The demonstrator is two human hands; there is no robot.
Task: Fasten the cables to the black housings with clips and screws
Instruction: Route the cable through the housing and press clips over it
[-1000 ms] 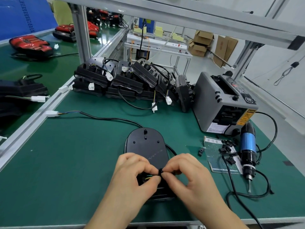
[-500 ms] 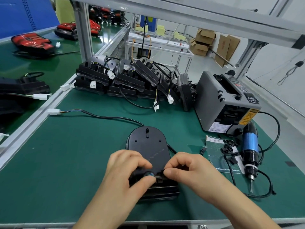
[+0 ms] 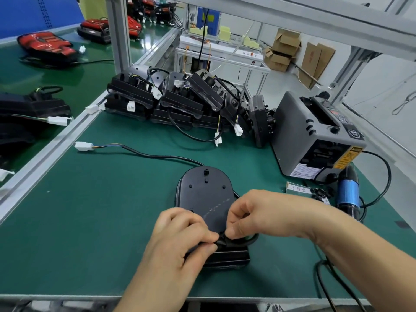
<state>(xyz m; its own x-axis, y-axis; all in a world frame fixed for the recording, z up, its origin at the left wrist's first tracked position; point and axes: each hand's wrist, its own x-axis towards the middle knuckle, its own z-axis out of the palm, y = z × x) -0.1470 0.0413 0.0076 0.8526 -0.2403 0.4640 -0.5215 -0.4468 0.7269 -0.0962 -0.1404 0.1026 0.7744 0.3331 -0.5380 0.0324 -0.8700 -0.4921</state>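
Where your two hands meet, the black housing (image 3: 206, 199) lies flat on the green desk (image 3: 90, 221). It is round at the far end, dull and smooth, with small holes and a thin pale scratch. Its cable (image 3: 157, 156) runs away to the left and ends in a white plug (image 3: 83, 146). Your left hand (image 3: 180, 239) and right hand (image 3: 258, 212) each keep a tight grip, pinching the cable at the housing's near end. Your fingers hide that spot, so I cannot tell if a clip sits there.
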